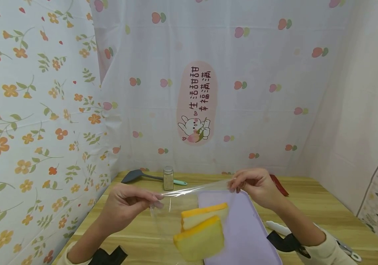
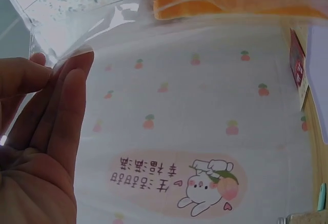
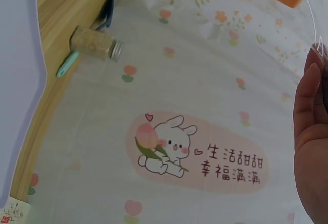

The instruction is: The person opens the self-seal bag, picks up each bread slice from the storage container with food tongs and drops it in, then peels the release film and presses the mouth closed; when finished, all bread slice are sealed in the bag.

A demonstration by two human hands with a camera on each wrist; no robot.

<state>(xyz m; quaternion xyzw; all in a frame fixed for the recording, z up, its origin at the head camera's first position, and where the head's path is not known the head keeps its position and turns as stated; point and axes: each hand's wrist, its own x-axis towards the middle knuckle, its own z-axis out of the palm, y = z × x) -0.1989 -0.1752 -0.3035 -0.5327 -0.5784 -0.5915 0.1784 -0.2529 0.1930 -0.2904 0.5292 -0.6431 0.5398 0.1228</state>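
A clear plastic bag (image 1: 172, 211) hangs between my two hands, its top edge stretched nearly level. Inside it are two bread slices (image 1: 200, 239) with orange crusts, one overlapping the other. My left hand (image 1: 127, 208) pinches the bag's top left corner between thumb and fingers. At the opposite corner, my right hand (image 1: 253, 186) pinches the top edge. The left wrist view shows the left hand (image 2: 51, 101) with the film between its fingertips, and the orange crusts (image 2: 230, 6) beyond. Only part of the right hand (image 3: 312, 131) appears in the right wrist view.
Under the bag lies a lilac tray (image 1: 252, 235) on the wooden table (image 1: 136, 243). Behind stand a glass seasoning jar (image 1: 168, 178) and a dark spatula (image 1: 134, 176) with a mint handle. A red packet (image 1: 279, 185) and scissors (image 1: 349, 250) lie at the right.
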